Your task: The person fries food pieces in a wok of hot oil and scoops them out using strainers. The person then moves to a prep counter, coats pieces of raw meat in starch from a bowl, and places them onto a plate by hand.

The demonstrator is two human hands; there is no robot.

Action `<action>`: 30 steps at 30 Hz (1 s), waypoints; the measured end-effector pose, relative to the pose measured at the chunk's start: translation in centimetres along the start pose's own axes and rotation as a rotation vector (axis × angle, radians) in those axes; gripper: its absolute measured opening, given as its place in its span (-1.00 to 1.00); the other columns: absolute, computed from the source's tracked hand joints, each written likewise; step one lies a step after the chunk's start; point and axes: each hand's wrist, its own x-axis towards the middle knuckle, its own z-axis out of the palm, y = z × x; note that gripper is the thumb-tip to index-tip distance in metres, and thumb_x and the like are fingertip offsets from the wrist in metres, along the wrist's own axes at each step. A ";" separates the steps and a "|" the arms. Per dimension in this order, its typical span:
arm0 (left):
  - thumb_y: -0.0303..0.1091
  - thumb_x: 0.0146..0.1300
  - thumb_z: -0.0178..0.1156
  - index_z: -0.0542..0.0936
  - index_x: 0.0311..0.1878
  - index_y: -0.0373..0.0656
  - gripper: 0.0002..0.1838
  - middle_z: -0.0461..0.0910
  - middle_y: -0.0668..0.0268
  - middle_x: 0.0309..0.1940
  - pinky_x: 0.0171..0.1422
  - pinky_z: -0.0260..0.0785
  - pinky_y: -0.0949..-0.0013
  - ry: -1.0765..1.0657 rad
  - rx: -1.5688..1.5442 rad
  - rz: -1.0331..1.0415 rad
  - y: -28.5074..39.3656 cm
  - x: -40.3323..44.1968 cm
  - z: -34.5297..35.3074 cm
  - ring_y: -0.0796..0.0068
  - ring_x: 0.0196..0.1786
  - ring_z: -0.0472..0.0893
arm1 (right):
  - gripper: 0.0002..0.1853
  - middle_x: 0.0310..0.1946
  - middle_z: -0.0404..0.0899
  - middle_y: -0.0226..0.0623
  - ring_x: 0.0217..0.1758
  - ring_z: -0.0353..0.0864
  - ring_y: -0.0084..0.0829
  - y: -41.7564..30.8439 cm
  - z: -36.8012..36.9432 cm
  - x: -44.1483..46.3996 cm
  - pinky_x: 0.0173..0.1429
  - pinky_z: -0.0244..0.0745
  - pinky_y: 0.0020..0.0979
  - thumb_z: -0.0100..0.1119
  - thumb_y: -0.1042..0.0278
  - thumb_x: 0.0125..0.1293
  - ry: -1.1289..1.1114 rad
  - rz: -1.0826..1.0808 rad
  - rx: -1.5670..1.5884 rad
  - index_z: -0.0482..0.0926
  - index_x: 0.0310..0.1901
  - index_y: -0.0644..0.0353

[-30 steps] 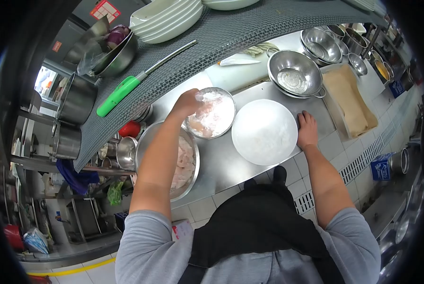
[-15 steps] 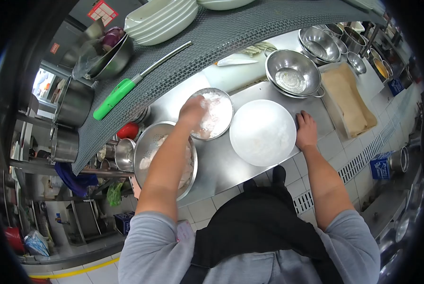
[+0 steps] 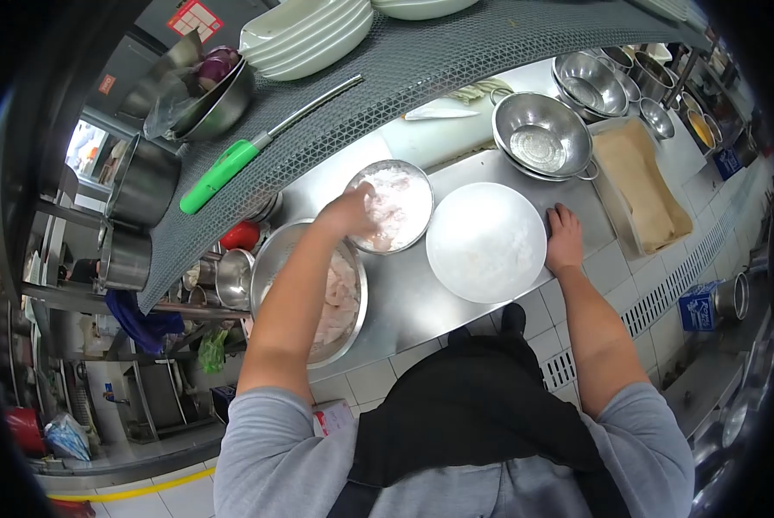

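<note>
My left hand (image 3: 349,214) is over the left part of a round metal bowl of white powder (image 3: 400,203), in which pale pinkish pieces show. Its fingers reach down to the powder and are blurred, so what they hold is hidden. Below my left forearm stands a larger metal bowl (image 3: 363,304) with pale raw pieces (image 3: 338,298). A white round plate or bowl (image 3: 486,242), lightly dusted, lies right of the powder bowl. My right hand (image 3: 564,237) rests flat on the steel counter (image 3: 404,315) beside it, holding nothing.
Metal colanders (image 3: 542,134) stand behind my right hand. A paper-lined tray (image 3: 641,186) is at the right. Beyond the bowls are a white cutting board (image 3: 421,141) and a knife (image 3: 441,113). A raised shelf (image 3: 309,129) carries a green-handled tool (image 3: 221,175) and stacked plates (image 3: 307,43).
My left hand has moved slightly within the left side of the powder bowl, and its fingers have shifted. My right hand has stayed on the counter. The view has swayed a little.
</note>
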 end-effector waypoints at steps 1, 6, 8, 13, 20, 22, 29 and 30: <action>-0.29 -0.11 0.39 0.16 0.35 -0.03 -0.09 0.37 -0.11 0.16 0.15 0.43 0.22 -0.038 0.053 -0.049 0.4 -0.6 0.5 0.09 0.08 0.55 | -0.60 0.22 0.34 -0.18 0.31 0.24 -0.18 0.1 0.1 0.0 0.37 0.13 -0.22 -0.01 0.30 0.21 0.004 -0.002 -0.006 0.48 0.09 0.18; -0.49 -0.04 0.25 0.16 0.37 0.01 -0.16 0.39 -0.14 0.15 0.21 0.39 0.22 0.008 0.106 -0.155 1.1 -0.2 2.1 0.04 0.14 0.51 | -0.60 0.22 0.34 -0.18 0.31 0.25 -0.18 -0.3 -0.4 0.1 0.36 0.14 -0.24 -0.02 0.31 0.22 -0.007 0.000 -0.015 0.48 0.09 0.18; -0.51 -0.01 0.20 0.27 0.32 -0.05 -0.27 0.47 -0.09 0.10 0.19 0.39 0.22 0.089 -0.105 -0.159 -0.1 0.8 1.9 0.07 0.12 0.52 | -0.60 0.22 0.35 -0.18 0.31 0.25 -0.18 -0.2 -0.4 0.1 0.35 0.15 -0.24 -0.03 0.31 0.22 -0.021 -0.001 -0.029 0.48 0.09 0.18; -0.50 0.00 0.12 0.55 0.08 -0.11 -0.52 0.54 0.01 0.04 0.14 0.36 0.29 0.201 -0.390 -0.166 -0.5 1.2 -0.7 0.16 0.09 0.54 | -0.60 0.22 0.35 -0.20 0.30 0.26 -0.19 0.1 0.1 0.1 0.35 0.16 -0.24 -0.03 0.31 0.22 0.004 -0.009 -0.030 0.48 0.09 0.18; -0.40 -0.04 0.22 0.47 0.20 -0.06 -0.40 0.51 0.07 0.09 0.21 0.34 0.30 0.126 -0.395 -0.022 -1.1 1.4 0.6 0.21 0.14 0.51 | -0.60 0.22 0.35 -0.21 0.31 0.25 -0.20 -0.3 -0.3 0.1 0.37 0.14 -0.24 -0.03 0.31 0.21 -0.013 0.010 -0.025 0.48 0.09 0.18; -0.36 -0.03 0.26 0.41 0.25 -0.03 -0.35 0.49 0.10 0.13 0.23 0.32 0.30 0.194 -0.166 0.027 -1.5 1.7 2.1 0.18 0.16 0.49 | -0.59 0.22 0.35 -0.21 0.32 0.24 -0.20 -0.3 -0.4 0.1 0.37 0.13 -0.25 -0.03 0.30 0.21 -0.021 0.011 -0.027 0.48 0.09 0.18; -0.17 0.08 0.24 0.59 -0.01 -0.24 -0.56 0.63 0.07 -0.13 0.03 0.41 0.28 0.153 -0.314 -0.084 -1.6 1.5 -2.0 0.19 -0.08 0.61 | -0.58 0.22 0.34 -0.19 0.31 0.24 -0.19 -0.5 -0.4 0.1 0.37 0.13 -0.24 0.00 0.27 0.20 -0.016 0.009 -0.020 0.47 0.10 0.18; -0.17 0.12 0.22 0.58 -0.02 -0.28 -0.56 0.63 0.06 -0.16 0.00 0.41 0.27 0.174 -0.300 -0.101 -1.8 1.6 -2.2 0.22 -0.11 0.62 | -0.58 0.22 0.34 -0.19 0.31 0.24 -0.18 -0.5 -0.4 0.2 0.37 0.13 -0.24 0.00 0.27 0.20 -0.016 0.006 -0.019 0.48 0.09 0.18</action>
